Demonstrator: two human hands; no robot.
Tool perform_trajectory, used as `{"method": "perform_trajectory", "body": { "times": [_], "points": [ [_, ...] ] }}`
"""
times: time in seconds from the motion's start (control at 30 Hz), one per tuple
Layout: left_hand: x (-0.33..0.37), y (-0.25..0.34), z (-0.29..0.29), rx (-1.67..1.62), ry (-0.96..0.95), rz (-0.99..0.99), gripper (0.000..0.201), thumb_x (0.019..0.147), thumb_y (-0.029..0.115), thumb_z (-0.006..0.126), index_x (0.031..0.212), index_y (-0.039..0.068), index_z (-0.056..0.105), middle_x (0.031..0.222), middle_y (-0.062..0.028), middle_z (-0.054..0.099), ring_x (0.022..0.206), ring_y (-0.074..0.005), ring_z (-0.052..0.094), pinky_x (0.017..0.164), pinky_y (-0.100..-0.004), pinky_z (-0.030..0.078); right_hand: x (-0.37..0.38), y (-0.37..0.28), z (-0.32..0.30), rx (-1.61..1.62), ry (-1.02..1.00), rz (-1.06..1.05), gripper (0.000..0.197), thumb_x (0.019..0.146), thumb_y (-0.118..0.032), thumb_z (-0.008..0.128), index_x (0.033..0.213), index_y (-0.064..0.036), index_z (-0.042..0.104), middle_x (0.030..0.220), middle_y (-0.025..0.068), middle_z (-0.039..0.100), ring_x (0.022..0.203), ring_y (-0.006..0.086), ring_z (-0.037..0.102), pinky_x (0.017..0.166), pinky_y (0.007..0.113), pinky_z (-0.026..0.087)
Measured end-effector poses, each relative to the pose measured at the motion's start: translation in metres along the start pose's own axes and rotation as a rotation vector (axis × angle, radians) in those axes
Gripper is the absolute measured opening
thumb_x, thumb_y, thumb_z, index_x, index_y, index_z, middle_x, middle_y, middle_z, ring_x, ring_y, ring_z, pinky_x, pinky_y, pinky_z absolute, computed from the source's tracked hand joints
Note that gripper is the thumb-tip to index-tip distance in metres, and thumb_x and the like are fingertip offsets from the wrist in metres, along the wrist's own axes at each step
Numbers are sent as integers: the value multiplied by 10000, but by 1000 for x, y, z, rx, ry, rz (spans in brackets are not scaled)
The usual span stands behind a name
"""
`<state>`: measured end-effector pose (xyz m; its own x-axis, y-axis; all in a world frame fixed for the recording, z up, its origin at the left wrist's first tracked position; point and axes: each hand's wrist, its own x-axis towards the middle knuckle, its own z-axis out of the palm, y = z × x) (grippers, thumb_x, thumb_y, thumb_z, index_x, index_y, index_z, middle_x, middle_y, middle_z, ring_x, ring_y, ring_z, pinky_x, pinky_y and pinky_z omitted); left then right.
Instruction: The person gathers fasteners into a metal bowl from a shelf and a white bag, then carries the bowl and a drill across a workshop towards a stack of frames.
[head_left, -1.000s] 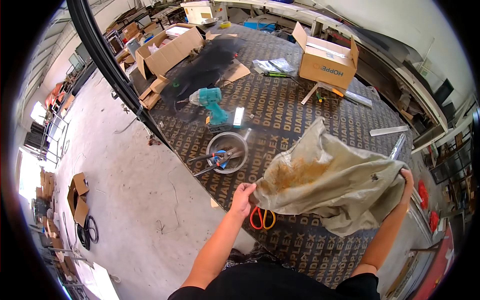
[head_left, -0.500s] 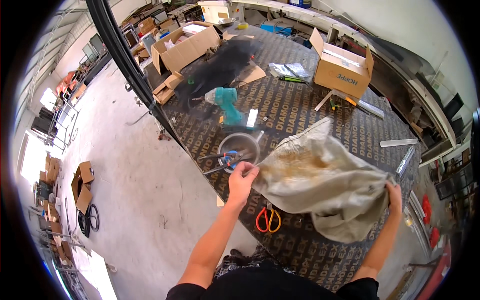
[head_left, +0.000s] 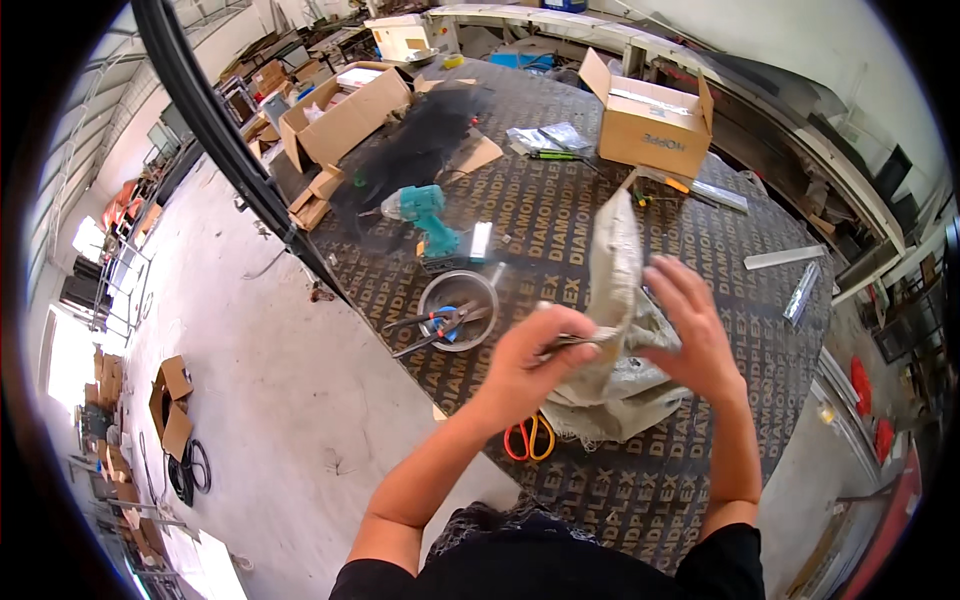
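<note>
A crumpled, stained grey-beige woven sack [head_left: 615, 260] is bunched up in front of me, one part standing upright and the lower part on the dark printed board table [head_left: 560, 500]. My left hand [head_left: 540, 360] is closed on a gathered edge of it. Against the sack's right side is my right hand [head_left: 700, 335], its fingers stretched and apart. Just below the left hand lie scissors [head_left: 530, 438] with red and yellow handles, their blades hidden. A round clear tub [head_left: 485, 335] left of that hand holds pliers [head_left: 455, 322] with dark and red handles and something blue.
A teal cordless drill [head_left: 425, 215] stands beyond the tub. Open cardboard boxes sit at the back left [head_left: 345, 120] and back right [head_left: 655, 140]. Metal strips [head_left: 783, 257] lie on the right. A black post [head_left: 215, 130] rises along the table's left edge.
The sack was spread wide between both hands; now it is folded together. My right hand has come inward to the left and let go of its corner. My left hand moved right.
</note>
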<state>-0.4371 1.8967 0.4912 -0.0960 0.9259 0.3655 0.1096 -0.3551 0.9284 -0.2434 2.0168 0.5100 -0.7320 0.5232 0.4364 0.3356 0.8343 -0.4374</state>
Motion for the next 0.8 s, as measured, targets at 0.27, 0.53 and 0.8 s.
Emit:
{"method": "perform_trajectory", "body": {
  "times": [0.27,0.53,0.8],
  "points": [
    [-2,15,-16,-115,193,134,547,806,215,633,1224,30,333,1143,-115,472,1086,-203,459,924,-335,357,41,6,-64,-72,486,-44,274,636,14,542,901,-24,604,745,91,581,693,200,557,651,296,446],
    [-122,-110,-59,-193,223,-700,391,860,290,556,1138,39,444,1049,-45,527,975,-126,503,804,-279,413,122,-57,-147,-410,839,-124,179,754,-9,556,927,9,599,784,124,633,750,159,574,718,291,443],
    [-184,-153,-51,-203,145,-971,286,866,246,538,1072,52,500,994,-49,564,944,-137,538,779,-285,427,93,39,-305,-1063,1009,406,500,801,-493,460,1032,-71,596,971,173,616,910,345,572,781,404,438]
  ]
}}
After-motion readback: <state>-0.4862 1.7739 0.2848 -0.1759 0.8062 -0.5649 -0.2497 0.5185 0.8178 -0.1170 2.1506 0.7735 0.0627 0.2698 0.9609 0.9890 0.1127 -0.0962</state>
